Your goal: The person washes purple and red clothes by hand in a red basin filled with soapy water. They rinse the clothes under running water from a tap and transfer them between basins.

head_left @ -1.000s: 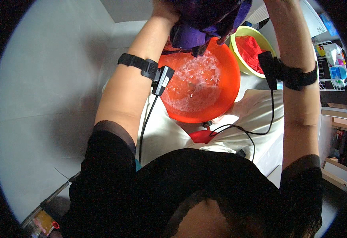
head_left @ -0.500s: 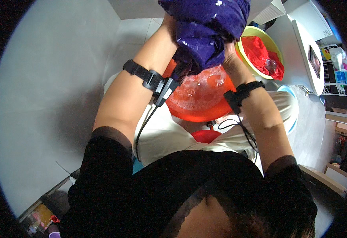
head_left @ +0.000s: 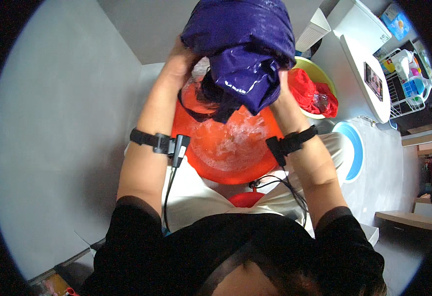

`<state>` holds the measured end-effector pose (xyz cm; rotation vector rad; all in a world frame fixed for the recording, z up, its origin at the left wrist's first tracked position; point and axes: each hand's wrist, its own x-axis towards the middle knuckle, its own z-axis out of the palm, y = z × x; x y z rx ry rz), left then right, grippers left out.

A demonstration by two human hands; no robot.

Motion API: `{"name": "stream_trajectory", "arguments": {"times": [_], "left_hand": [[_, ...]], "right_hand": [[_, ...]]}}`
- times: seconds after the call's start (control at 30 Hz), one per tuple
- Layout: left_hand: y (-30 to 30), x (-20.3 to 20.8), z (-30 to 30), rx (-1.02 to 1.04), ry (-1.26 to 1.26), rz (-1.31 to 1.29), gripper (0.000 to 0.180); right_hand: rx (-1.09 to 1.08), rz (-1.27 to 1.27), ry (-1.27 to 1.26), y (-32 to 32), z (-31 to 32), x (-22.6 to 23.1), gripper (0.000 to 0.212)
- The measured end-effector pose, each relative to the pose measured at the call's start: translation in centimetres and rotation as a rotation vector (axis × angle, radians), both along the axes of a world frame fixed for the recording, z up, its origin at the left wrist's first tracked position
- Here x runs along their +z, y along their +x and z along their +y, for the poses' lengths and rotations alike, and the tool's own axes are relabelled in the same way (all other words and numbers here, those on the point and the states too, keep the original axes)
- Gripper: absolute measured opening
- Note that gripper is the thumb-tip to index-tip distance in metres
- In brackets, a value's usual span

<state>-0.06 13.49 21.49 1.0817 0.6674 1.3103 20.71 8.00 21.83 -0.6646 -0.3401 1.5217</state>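
Observation:
A wet, shiny purple piece of fabric [head_left: 248, 44] is lifted up between my two hands, bunched, with a dark strap-like strip [head_left: 191, 114] dangling from its lower left. My left hand [head_left: 182, 60] grips its left side and my right hand [head_left: 282, 85] its lower right; the fingers of both are mostly hidden by the cloth. Beneath it, between my knees, is an orange-red basin [head_left: 218, 176] of foamy water. Each wrist wears a black strap with a small cabled device.
A yellow-green basin [head_left: 302, 63] to the right holds red cloth [head_left: 319, 101]. Nearer stands a blue-rimmed basin [head_left: 358, 153]. Beyond are a white appliance [head_left: 346, 74] with a phone [head_left: 373, 81] on top and a wire rack [head_left: 398, 104] of bottles. A grey wall [head_left: 53, 123] rises at the left.
The purple fabric has shifted left in the picture and its lower part hangs more loosely, with the dark strip now showing. My hands are a little farther apart, and more of the basin shows.

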Motion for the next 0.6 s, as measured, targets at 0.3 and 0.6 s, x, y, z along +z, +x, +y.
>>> {"name": "stream_trajectory", "arguments": {"times": [0.3,0.6], "left_hand": [[-0.8,0.5,-0.6,0.007,-0.061,0.412,0.072],[-0.6,-0.8,-0.3,0.014,-0.180,0.607,0.068]], "right_hand": [[-0.202,-0.407,0.284,17.8,6.4,7.5,0.061],[-0.475,-0.656,0.132,32.0,8.2,2.8,0.064]]}}
